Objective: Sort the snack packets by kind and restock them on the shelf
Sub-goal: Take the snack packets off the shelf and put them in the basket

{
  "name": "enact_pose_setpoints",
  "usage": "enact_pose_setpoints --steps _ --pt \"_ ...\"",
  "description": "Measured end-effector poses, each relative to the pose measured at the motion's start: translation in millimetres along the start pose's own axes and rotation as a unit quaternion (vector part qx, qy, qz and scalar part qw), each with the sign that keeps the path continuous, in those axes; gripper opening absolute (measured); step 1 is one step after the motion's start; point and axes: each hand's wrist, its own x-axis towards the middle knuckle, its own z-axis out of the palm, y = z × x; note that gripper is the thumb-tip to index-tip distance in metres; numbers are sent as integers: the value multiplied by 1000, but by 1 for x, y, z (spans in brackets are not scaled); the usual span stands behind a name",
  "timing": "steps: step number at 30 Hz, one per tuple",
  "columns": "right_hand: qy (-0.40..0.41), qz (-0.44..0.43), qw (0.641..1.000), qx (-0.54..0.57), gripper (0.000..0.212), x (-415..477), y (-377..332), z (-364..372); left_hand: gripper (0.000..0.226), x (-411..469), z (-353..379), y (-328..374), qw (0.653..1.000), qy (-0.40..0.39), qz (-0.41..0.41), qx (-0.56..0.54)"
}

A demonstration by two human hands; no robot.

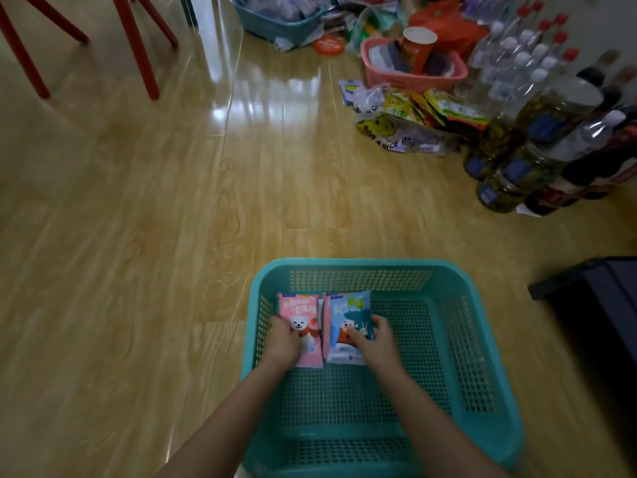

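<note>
Your left hand [284, 341] holds the pink packet [299, 309] in the far left corner of the teal basket [362, 264]. Its thumb rests on the packet's front and the fingers seem to curl round its left edge, though blur makes this hard to confirm. The hand covers the packet's near half. Just beside it on the right is the blue packet [348, 310]. Your right hand [374, 341] grips that packet's near right part, thumb on the front. The basket sits on the wooden floor [155, 219]. At the floor's far right are a pink basket [413, 79] and bottles [520, 60].
</note>
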Motion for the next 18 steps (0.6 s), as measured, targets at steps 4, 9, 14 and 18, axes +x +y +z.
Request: enact_pose_setpoints --steps 4,9,14,18 --pt "17 -3 1000 -16 43 4 -2 10 44 -5 -1 5 992 2 50 114" --pt "31 -20 986 -162 44 3 -9 15 51 -10 -12 12 973 21 140 183" --pt "12 -76 954 -290 46 -11 -27 -10 21 -33 -37 41 921 63 260 284" --pt "6 -145 941 -306 43 -39 -99 -67 20 -70 -88 102 863 95 331 369"
